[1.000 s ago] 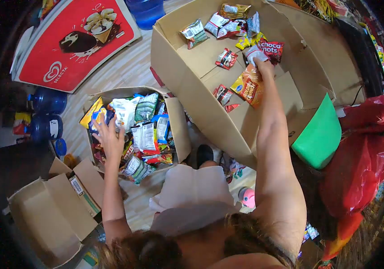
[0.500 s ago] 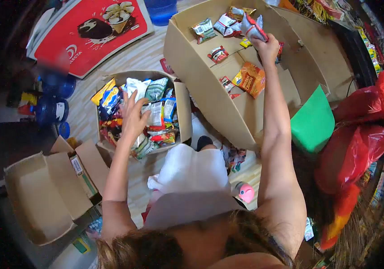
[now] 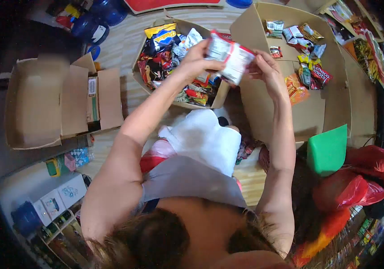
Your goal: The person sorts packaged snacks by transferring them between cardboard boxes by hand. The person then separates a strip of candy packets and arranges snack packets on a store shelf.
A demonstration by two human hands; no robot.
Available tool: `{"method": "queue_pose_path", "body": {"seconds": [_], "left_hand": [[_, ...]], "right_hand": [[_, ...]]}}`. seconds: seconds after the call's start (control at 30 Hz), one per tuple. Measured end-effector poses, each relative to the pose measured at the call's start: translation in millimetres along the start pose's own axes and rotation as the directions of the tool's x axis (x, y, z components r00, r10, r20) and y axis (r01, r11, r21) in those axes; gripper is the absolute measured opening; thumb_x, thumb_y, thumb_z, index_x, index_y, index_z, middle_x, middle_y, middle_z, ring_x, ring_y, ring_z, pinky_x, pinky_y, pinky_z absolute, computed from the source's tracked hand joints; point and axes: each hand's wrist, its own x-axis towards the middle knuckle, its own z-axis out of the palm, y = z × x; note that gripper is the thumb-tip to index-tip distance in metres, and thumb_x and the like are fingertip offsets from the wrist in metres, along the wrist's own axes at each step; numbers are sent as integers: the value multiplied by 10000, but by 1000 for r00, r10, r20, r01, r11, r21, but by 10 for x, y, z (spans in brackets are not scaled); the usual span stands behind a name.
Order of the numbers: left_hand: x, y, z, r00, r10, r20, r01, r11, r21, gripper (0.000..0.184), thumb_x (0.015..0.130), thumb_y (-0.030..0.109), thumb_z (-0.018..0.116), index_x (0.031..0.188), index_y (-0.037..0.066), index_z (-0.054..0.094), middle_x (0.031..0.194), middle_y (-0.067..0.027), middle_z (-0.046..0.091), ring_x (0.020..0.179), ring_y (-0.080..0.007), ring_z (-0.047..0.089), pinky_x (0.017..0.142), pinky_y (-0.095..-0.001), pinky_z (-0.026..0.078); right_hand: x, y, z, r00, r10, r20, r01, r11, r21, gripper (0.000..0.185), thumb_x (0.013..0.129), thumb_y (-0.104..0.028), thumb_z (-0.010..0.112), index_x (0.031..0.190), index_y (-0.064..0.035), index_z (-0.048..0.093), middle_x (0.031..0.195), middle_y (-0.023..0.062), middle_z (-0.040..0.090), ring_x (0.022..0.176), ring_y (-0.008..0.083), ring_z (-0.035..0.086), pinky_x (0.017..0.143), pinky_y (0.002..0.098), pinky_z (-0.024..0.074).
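Note:
A silver and red snack packet (image 3: 232,56) is held up between both hands, above the gap between two cardboard boxes. My left hand (image 3: 198,58) grips its left end, fingers closed on it. My right hand (image 3: 267,67) pinches its right edge. Below and left, the smaller box (image 3: 221,96) is filled with mixed snack packets, including a yellow and blue one (image 3: 162,38). On the right, the large box (image 3: 263,105) holds scattered packets, among them a red choco knots packet (image 3: 321,77) and an orange packet (image 3: 296,89).
An open cardboard box (image 3: 37,101) lies at the left. Blue water containers (image 3: 91,29) stand at the upper left. A green plastic piece (image 3: 329,150) and red plastic bags (image 3: 349,188) are at the right. A red panel (image 3: 169,4) shows at the top edge.
My right hand has brought the packet left, out of the large box. My left hand has risen from the smaller box and closed on the packet. The view has shifted.

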Motion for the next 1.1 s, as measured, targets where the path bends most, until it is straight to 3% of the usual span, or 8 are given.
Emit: {"method": "queue_pose_path", "body": {"seconds": [0.17,0.3,0.4,0.53,0.67,0.83,0.97,1.1], "left_hand": [[119,-338,-739,837,488,-247,-180,673,718,675,659,199,786,1224,1,476,1121,-127,590,1035,-227,569,905,-336,439],[1,-442,-943,924,337,-183,34,404,914,731,638,110,750,1285,62,412,1231,-177,471,1131,-354,466,930,-377,405],[-3,-711,-931,932,334,-144,44,289,956,783,638,147,758,1320,89,377,1336,-177,354,1230,-387,351,982,-467,339],[125,-821,-767,954,275,-122,72,184,980,727,654,112,737,1302,135,407,1412,-161,262,1338,-398,175,1001,-630,225],[240,-785,-642,964,247,-95,50,183,982,630,686,87,701,1265,138,457,1426,-149,251,1348,-409,144,1010,-669,156],[359,-716,-607,933,360,-17,-78,247,966,547,690,138,725,1195,81,523,1400,-198,302,1313,-409,237,1042,-523,235],[484,-547,-400,984,80,-161,-23,944,329,728,748,214,726,1353,75,345,1348,-136,395,1235,-277,398,1000,-375,340],[565,-421,-155,995,95,-43,-104,928,-359,824,736,72,669,1411,111,199,1337,-142,388,1217,-249,412,940,-357,411]], "right_hand": [[207,141,-912,928,-143,-345,122,989,-81,331,865,-213,571,1151,-49,549,852,64,649,776,148,629,659,260,479],[553,560,-1997,733,-167,-660,115,986,-123,313,744,-153,660,1035,-52,606,780,73,647,762,198,635,665,322,495],[782,1005,-2620,551,-417,-723,-356,666,-655,437,664,-274,723,1047,-97,610,819,112,654,852,288,631,744,398,494],[759,1160,-2557,535,-420,-734,-725,218,-653,861,577,-355,781,1327,-157,406,1261,183,480,1015,393,563,860,461,454],[927,1521,-2910,660,-278,-698,-620,322,-715,717,648,-204,718,1301,-245,424,1228,185,459,1065,398,518,867,473,452],[1195,878,-2711,372,-685,-627,-69,653,-754,571,660,-189,748,1112,-13,446,1025,178,589,879,322,613,754,413,486],[1079,-74,-1403,932,-214,-293,239,970,49,420,774,-218,693,1086,-10,503,956,105,615,876,187,617,749,315,510],[931,-71,-298,991,-95,99,106,988,-112,451,779,-278,689,1144,-47,558,1016,60,620,987,176,561,917,317,397]]}}
